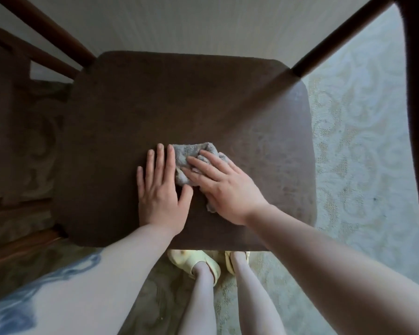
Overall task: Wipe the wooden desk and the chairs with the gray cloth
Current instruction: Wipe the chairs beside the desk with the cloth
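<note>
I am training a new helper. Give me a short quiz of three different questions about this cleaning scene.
1. True or false: the right hand presses the gray cloth onto the chair seat.
2. What does the left hand lie on? A) the seat B) the carpet C) the chair back
3. Fill in: the person wears pale yellow ____.

Key: 1 true; 2 A; 3 slippers.

dim, soft daylight from the right; patterned carpet (363, 146) at right was palest, left side sank into brown shadow. a diagonal band of light crossed the dark chair seat (203, 102). no glare. wide-angle bending curved the chair rails (339, 37) at the edges. forearms near the lens were soft; overall slightly blurred.
</note>
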`<state>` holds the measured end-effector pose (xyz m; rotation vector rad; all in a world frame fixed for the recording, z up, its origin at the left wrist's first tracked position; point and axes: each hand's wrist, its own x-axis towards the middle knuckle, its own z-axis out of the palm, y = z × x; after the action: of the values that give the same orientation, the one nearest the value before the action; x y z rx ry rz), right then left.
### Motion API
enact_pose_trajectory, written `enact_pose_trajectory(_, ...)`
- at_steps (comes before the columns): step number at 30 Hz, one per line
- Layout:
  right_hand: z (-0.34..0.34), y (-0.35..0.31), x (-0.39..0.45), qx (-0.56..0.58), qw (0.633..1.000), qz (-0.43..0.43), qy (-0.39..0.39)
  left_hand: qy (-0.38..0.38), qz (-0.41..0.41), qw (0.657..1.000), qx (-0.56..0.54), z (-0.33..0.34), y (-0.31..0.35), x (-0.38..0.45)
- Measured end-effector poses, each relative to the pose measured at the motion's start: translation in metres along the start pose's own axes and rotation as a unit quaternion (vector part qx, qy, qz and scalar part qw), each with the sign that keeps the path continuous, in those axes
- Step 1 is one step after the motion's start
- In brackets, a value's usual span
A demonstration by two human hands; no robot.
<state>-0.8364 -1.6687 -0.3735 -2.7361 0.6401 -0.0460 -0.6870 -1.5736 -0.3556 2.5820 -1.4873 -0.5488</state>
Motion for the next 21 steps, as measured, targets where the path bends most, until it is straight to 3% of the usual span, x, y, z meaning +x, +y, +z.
enact_pose_trajectory(1,-0.004,0.019,-0.003,-0.013,0.998,0.060,0.030,0.000,0.009,1.000,0.006,0.000,-0.005,-0.002)
enact_pose_trajectory(2,-0.011,0.037,-0.006,-0.008,0.979,0.186,0.081,0.003,0.007,1.000,0.010,0.000,-0.009,-0.002)
enact_pose_trajectory(3,-0.020,0.053,-0.006,0.013,0.926,0.352,0.140,0.007,-0.007,1.000,0.011,0.001,-0.011,-0.002)
enact_pose_trajectory(4,-0.026,0.063,-0.002,0.044,0.847,0.497,0.184,0.013,-0.027,1.000,0.009,0.001,-0.013,0.000)
enact_pose_trajectory(5,-0.029,0.067,0.005,0.069,0.773,0.596,0.209,0.019,-0.047,0.999,0.006,0.001,-0.015,0.003)
enact_pose_trajectory(6,-0.030,0.064,0.015,0.074,0.722,0.654,0.213,0.022,-0.064,0.998,0.001,0.000,-0.016,0.006)
enact_pose_trajectory(7,-0.030,0.056,0.024,0.069,0.701,0.681,0.200,0.024,-0.080,0.997,-0.005,0.000,-0.016,0.008)
enact_pose_trajectory(8,-0.029,0.045,0.034,0.062,0.715,0.671,0.187,0.028,-0.096,0.995,-0.010,0.000,-0.015,0.012)
enact_pose_trajectory(9,-0.027,0.032,0.043,0.058,0.764,0.617,0.180,0.033,-0.112,0.993,-0.015,0.000,-0.013,0.015)
enact_pose_trajectory(10,-0.020,0.019,0.048,0.058,0.846,0.502,0.172,0.036,-0.125,0.991,-0.019,-0.001,-0.011,0.019)
enact_pose_trajectory(11,-0.011,0.005,0.049,0.052,0.933,0.329,0.141,0.041,-0.130,0.990,-0.020,-0.002,-0.010,0.022)
enact_pose_trajectory(12,-0.005,0.000,0.046,0.028,0.985,0.151,0.084,0.044,-0.130,0.990,-0.018,-0.003,-0.009,0.026)
enact_pose_trajectory(13,-0.007,0.012,0.046,-0.003,0.999,0.023,0.034,0.046,-0.128,0.991,-0.014,-0.005,-0.010,0.031)
enact_pose_trajectory(14,-0.011,0.032,0.047,-0.026,0.999,-0.019,0.017,0.046,-0.123,0.991,-0.011,-0.006,-0.012,0.035)
enact_pose_trajectory(15,-0.017,0.050,0.049,-0.040,0.998,0.031,0.035,0.047,-0.116,0.992,-0.009,-0.008,-0.016,0.039)
enact_pose_trajectory(16,-0.024,0.067,0.051,-0.045,0.986,0.144,0.069,0.048,-0.110,0.993,-0.008,-0.011,-0.021,0.043)
enact_pose_trajectory(18,-0.039,0.089,0.062,-0.004,0.907,0.401,0.128,0.048,-0.111,0.993,-0.003,-0.013,-0.032,0.050)
enact_pose_trajectory(19,-0.041,0.089,0.073,0.017,0.866,0.479,0.144,0.046,-0.114,0.992,0.000,-0.014,-0.036,0.052)
enact_pose_trajectory(20,-0.038,0.082,0.085,0.017,0.841,0.521,0.147,0.044,-0.117,0.992,0.003,-0.014,-0.039,0.054)
enact_pose_trajectory(21,-0.034,0.070,0.098,0.016,0.841,0.522,0.144,0.042,-0.119,0.992,0.005,-0.014,-0.039,0.054)
